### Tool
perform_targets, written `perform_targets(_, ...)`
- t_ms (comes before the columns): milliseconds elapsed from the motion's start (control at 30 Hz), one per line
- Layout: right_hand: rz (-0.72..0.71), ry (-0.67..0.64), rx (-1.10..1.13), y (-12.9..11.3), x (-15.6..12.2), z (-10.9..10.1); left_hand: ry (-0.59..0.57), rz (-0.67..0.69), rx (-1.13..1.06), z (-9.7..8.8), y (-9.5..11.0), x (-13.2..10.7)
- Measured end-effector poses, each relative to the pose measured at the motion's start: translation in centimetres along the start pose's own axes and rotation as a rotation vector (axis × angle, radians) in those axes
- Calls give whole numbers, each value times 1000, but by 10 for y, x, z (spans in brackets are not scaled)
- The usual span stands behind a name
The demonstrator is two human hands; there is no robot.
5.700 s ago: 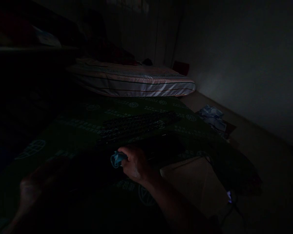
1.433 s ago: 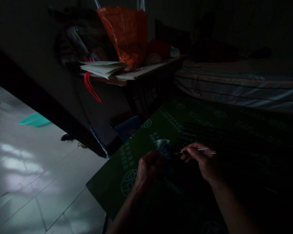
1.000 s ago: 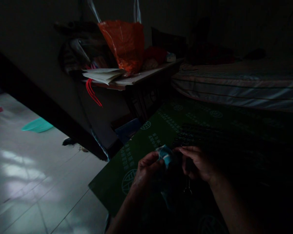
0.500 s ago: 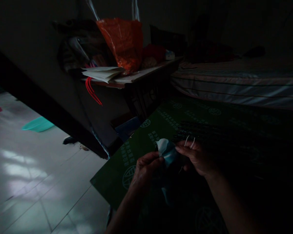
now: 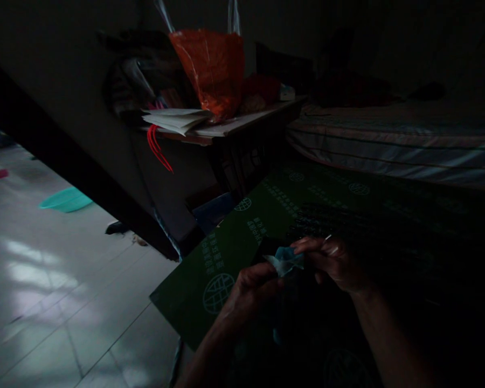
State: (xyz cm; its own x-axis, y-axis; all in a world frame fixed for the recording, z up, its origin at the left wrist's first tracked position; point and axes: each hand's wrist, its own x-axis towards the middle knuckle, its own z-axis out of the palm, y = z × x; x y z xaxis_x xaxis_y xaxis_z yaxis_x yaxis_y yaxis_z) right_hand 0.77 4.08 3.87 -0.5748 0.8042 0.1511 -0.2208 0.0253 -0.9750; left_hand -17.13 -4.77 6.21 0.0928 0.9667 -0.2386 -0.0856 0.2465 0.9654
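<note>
A small, thin pale blue piece of cloth-like material (image 5: 285, 262) is bunched between my two hands over the green board (image 5: 181, 296). My left hand (image 5: 250, 291) pinches its left side, thumb and fingers closed. On the right edge, the fingertips of my right hand (image 5: 337, 264) are closed on the same piece. A short white string or wire (image 5: 330, 249) shows at the right hand's fingers; how it is held is unclear. Below the hands lies another bluish scrap (image 5: 277, 335), mostly lost in shadow.
Dark thin rods (image 5: 319, 213) lie bundled on the board beyond my right hand. Behind it stand a side table (image 5: 234, 125) with an orange bag (image 5: 212, 70) and papers (image 5: 178, 119), and a bed (image 5: 372, 137). A turquoise basin (image 5: 67, 199) sits on the tiled floor.
The pale blue piece was spread wider and now looks crumpled between the fingers. Both hands have shifted slightly right and down. The white string's loops show less.
</note>
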Motion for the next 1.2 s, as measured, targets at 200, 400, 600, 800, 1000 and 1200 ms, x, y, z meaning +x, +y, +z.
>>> perform_targets(200,6,-19,-25,4,-1,-5,159,270,400,-2,-3,-3)
perform_targets(400,32,17,-65,2,-1,-4,225,521,627,-1,-2,-6)
perform_targets(600,59,16,-117,3,-3,-5,155,418,478,0,5,-14)
perform_targets(800,-24,-20,-59,0,-1,-4,296,261,87,6,7,-17)
perform_targets(1000,-33,-30,-55,-2,-1,1,306,85,31,19,13,-12)
perform_targets(1200,11,-40,-72,0,0,3,469,43,13,26,17,-7)
